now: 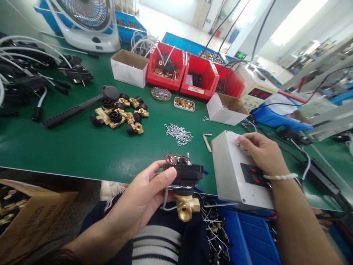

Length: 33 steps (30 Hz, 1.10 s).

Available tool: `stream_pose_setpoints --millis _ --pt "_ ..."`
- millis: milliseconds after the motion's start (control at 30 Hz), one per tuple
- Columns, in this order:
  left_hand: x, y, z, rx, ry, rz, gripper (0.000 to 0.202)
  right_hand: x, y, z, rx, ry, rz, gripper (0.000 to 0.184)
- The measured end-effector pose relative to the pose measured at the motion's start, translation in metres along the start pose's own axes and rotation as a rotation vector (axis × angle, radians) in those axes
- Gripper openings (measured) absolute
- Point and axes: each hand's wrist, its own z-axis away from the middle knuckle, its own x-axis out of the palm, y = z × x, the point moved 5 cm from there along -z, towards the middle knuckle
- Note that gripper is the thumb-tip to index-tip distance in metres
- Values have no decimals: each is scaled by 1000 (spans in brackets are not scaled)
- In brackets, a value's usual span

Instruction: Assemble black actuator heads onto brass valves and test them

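Head view: left hand [143,198] wrapped around black-topped brass valve [184,186], held above lap just left of right hand [261,152]; right hand lies flat, fingers loosely curled, on grey box [231,173], gripping nothing; wire clips [178,133] on green table [82,147] beyond the hands

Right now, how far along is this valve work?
Done, it seems: a pile of brass valves with black caps lies on the mat. In hand: the left hand holds a valve with a black wired top, while the right hand rests on the grey box. Left: loose clips and brass parts in the red bins.
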Motion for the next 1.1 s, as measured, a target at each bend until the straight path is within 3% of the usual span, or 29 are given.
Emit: stream_pose_setpoints --millis 600,1100 --pt "0 2 2 36 36 -35 40 3 -5 0 -49 -112 -50 42" --pt "-1 1 2 19 43 -58 37 5 -1 -5 -31 -68 -11 25"
